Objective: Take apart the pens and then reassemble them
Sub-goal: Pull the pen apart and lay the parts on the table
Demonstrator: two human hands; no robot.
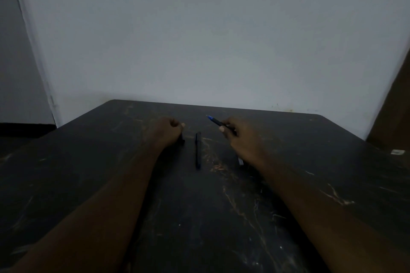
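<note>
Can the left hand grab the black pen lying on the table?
Probably yes. The black pen lies close beside the left hand, with nothing plainly between them, though its curled fingers may already hold something dark.

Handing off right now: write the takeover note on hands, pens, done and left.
Right hand grips a blue-tipped pen, tip bare, raised off the table.
Left hand is curled; a dark piece shows at its edge, too dim to tell if held.
A dark pen lies between the hands, apparently whole. A small pale piece lies by the right wrist.
Done: held pen seems uncapped at most. Left: likely the rest of the disassembly, then reassembly.
</note>
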